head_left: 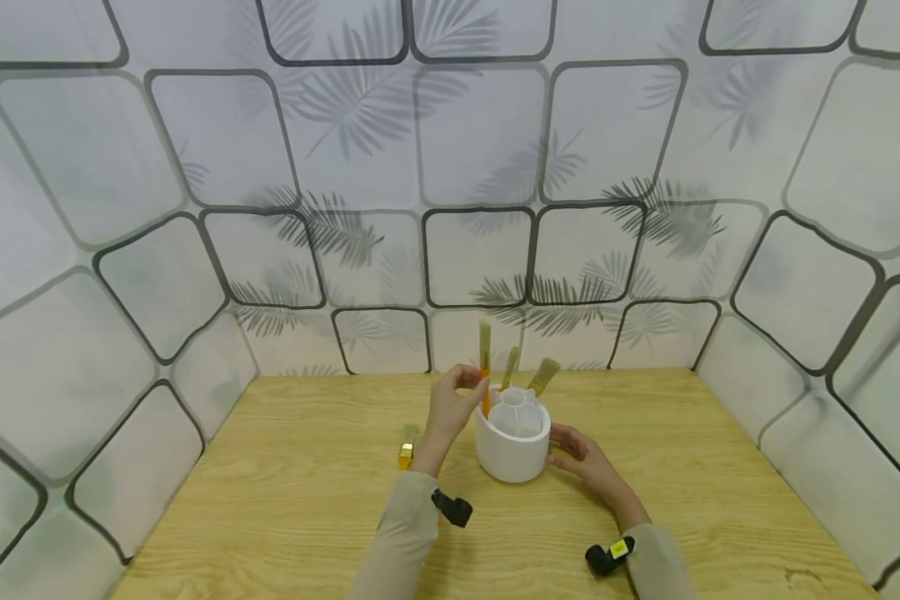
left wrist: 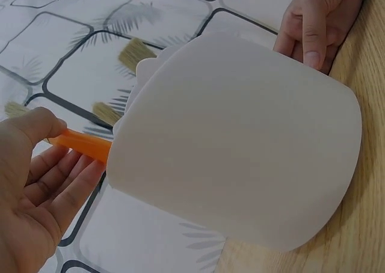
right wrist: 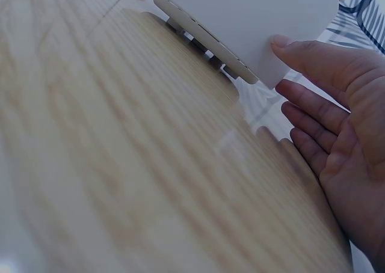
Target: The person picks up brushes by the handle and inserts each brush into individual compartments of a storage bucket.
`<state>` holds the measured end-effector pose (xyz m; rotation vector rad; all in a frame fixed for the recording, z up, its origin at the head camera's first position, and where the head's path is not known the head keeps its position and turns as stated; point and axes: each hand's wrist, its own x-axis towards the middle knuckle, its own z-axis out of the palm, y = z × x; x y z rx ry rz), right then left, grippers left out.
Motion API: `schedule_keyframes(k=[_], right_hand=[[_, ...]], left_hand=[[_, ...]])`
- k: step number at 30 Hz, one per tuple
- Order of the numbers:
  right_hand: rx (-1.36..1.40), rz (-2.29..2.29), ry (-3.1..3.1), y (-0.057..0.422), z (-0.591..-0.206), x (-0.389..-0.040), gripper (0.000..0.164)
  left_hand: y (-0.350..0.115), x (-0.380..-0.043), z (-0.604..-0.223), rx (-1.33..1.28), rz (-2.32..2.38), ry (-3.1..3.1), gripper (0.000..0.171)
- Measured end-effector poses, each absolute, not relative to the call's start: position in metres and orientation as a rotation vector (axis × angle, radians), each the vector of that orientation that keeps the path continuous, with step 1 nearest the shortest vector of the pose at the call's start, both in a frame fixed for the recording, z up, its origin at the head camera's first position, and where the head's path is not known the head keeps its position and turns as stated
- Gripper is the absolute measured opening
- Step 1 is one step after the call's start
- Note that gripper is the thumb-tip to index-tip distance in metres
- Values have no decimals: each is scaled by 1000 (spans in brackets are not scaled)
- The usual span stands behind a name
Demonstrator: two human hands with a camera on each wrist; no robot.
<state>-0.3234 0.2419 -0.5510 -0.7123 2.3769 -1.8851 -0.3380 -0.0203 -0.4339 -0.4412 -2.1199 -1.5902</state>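
Note:
A white round desk organizer (head_left: 512, 454) with inner compartments stands on the table. My left hand (head_left: 450, 408) is at its left rim, pinching the orange handle of an upright paintbrush (head_left: 484, 342) between thumb and fingers. The lower end of that handle goes down inside the rim. Two more paintbrushes stand in the organizer, a narrow one (head_left: 511, 364) and a wider one (head_left: 545, 375), bristles up. On the organizer's right side rests my right hand (head_left: 591, 467); its thumb (right wrist: 289, 47) touches the white wall, and the other fingers extend loosely beside the lower edge.
Another paintbrush (head_left: 407, 450) with an orange handle lies on the wooden table (head_left: 315, 500), left of my left wrist and partly hidden by it. Patterned cloth walls (head_left: 480, 250) enclose the table at the back and both sides.

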Motion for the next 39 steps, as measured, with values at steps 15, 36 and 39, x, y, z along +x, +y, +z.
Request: schedule_keyframes(k=[15,36,39], right_hand=[[-745,-1866,2397,243,-554,-323,54],[-738,-1876,2390,243,-552,-322,55],[-732,-1879,2393,242,-551,-323,55]], left_hand=[[-20,-339,-437,-417,-1603,-2152,12],[-17,-336,-439,-438,-1648,-2155,14],[-18,-336,-440,-434,-1652,-2149,15]])
